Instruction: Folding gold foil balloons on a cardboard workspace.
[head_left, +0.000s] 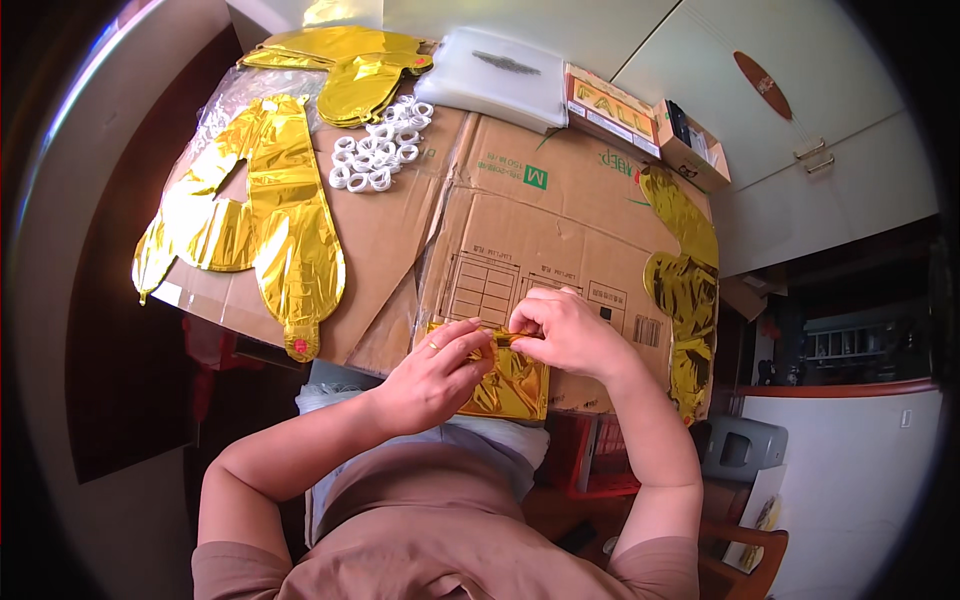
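A shiny gold foil balloon [515, 388] lies flat and folded at the near edge of the cardboard, in front of me. My left hand [445, 368] is on its upper left part, thumb and fingers closed on the foil. Just to the right, my right hand [572, 330] pinches the foil's top edge between thumb and bent fingers. The two hands nearly meet, and the fingers partly hide the edge they hold.
Flattened cardboard [395, 250] covers the table. On it lie an A-shaped gold balloon [285, 215], a gold foil stack [355, 75], white ribbon coils [372, 155], clear plastic bags [500, 80], two small boxes [615, 112] and more gold foil [680, 280]. Cabinets stand behind.
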